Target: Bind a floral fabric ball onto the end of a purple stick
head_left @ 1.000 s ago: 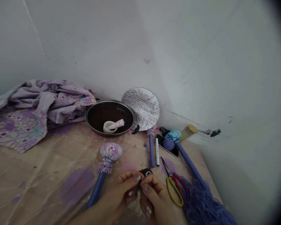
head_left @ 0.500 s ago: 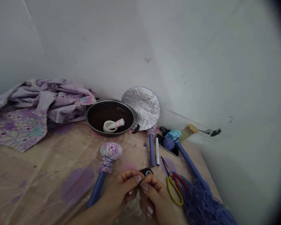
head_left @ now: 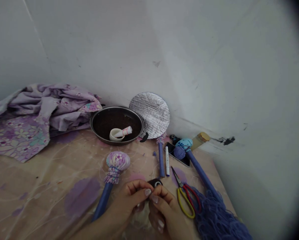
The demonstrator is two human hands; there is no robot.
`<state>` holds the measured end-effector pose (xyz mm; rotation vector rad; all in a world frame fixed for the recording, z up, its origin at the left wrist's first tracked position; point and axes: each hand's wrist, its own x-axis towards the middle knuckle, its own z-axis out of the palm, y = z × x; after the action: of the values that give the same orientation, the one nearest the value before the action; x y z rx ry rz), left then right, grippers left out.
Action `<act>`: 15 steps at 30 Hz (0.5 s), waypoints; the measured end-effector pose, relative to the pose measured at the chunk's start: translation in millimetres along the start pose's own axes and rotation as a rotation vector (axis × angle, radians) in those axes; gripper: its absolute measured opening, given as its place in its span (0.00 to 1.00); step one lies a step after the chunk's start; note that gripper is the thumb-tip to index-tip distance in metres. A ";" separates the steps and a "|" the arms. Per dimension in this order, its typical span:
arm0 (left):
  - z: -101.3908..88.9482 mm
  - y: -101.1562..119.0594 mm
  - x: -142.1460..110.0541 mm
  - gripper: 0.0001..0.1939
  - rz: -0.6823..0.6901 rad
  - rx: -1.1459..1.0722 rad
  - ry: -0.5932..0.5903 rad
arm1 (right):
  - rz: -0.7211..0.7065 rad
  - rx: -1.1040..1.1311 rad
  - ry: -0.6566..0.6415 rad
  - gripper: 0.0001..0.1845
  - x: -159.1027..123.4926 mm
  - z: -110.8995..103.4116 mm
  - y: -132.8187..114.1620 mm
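Note:
My left hand (head_left: 129, 203) and my right hand (head_left: 164, 208) meet at the bottom centre, fingertips pinched together on a small black roll of tape (head_left: 154, 183). Both hands are closed on it, held just above the patterned tabletop (head_left: 52, 180). To the left of my left hand lies a blue stick topped with a floral cloth ball (head_left: 117, 161). Scissors with yellow and red handles (head_left: 185, 196) lie to the right of my right hand.
A dark pan (head_left: 117, 125) holds a white tape ring and a small tube. A silver foil disc (head_left: 150, 115) on a blue stick leans on the wall. A marker (head_left: 167, 161), a phone (head_left: 180, 155), another blue stick (head_left: 201, 173), blue yarn (head_left: 219, 220), a bottle (head_left: 200, 140) and purple floral cloth (head_left: 39, 113) lie around.
The hands have stayed pinched on the black tape roll, with only slight finger shifts. Nothing else has moved.

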<state>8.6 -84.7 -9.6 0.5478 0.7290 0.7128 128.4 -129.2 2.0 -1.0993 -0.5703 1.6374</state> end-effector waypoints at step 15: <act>2.8 7.1 -2.8 0.16 -0.047 -0.184 -0.131 | -0.111 -0.185 -0.011 0.16 -4.3 -14.6 8.9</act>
<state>6.5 -82.8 -1.9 0.4038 0.5460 0.6853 137.0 -138.5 -10.4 -1.1710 -0.7888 1.5186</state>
